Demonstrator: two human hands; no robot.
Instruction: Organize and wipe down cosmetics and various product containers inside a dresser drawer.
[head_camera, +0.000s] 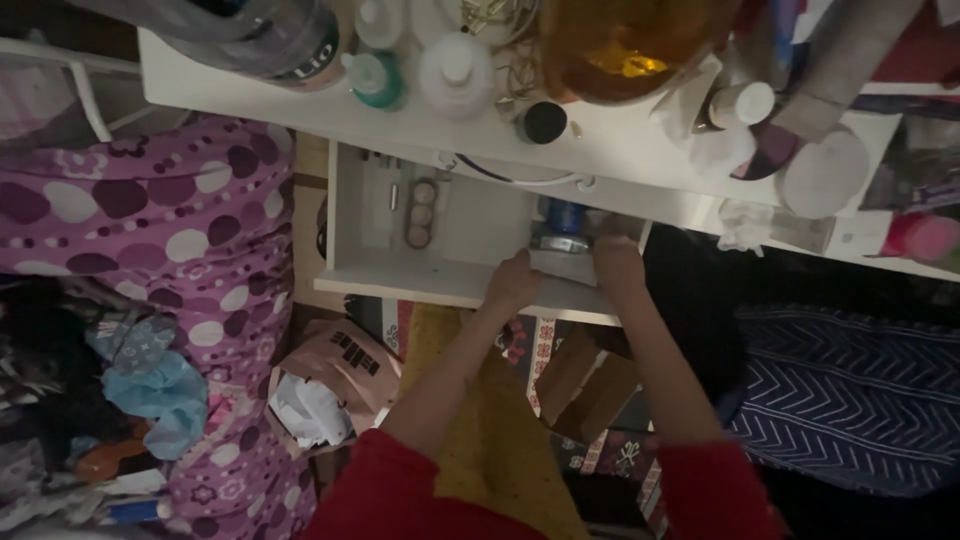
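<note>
Both hands are reaching into the open white wooden drawer (400, 275) at centre frame; the left hand (515, 280) is curling over the drawer's front edge, fingers narrow, touching the pale flat box (565, 265) lying in the drawer's right end; the right hand (615, 258) is pressing on the same box from the right, fingers closed in, though whether it is truly gripping I cannot tell. A blue round-capped jar (563, 215) is sitting just behind the box, against the drawer's back; a slim strip of three round makeup pans (421, 212) is lying left of centre, well apart from the hands; the bare drawer floor between them is leaving open room. The white tabletop (620, 135) is overhanging the drawer along the upper frame, crowded to its edge: teal-capped bottle (376, 78), white plastic bottle (455, 72), small black round lid (544, 122), amber glass bowl (625, 45). At left, a purple dotted fabric bundle (190, 230) is pressing near the drawer's left wall; below, a pink paper bag (335, 385) is lying on the floor; lower right, a dark blue chevron-patterned cloth (850, 395) is crowding in.
</note>
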